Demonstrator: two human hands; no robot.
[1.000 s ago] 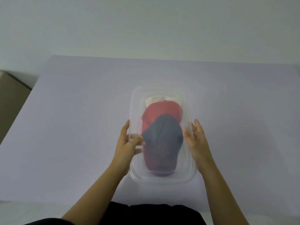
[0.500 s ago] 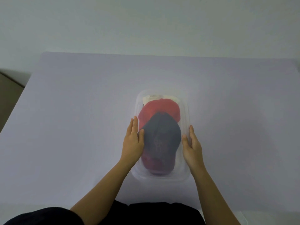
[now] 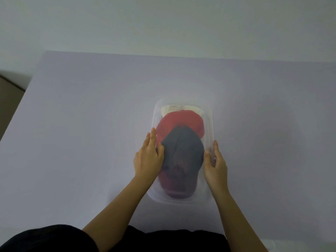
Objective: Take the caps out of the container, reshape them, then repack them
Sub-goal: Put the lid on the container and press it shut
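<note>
**Hands on both sides of the cap box**

Head view: clear plastic container (image 3: 209, 120) sits centre frame on the pale table (image 3: 81, 124), long axis running away from me. Inside, 3 caps stacked w/ overlap: cream cap (image 3: 174, 108) at the far end, red cap (image 3: 179, 122) in the middle, dark blue cap (image 3: 183, 153) on top, nearest me. My left hand (image 3: 148, 160), just left of centre, lies flat against the box's left wall, fingers straight, thumb touching the blue cap's edge; nothing gripped. My right hand (image 3: 216, 165), right of centre, cups the right wall, fingers loosely spread, thumb over the rim. Can't tell if it's squeezing. Dark sleeve (image 3: 45, 239) at lower left.
</note>
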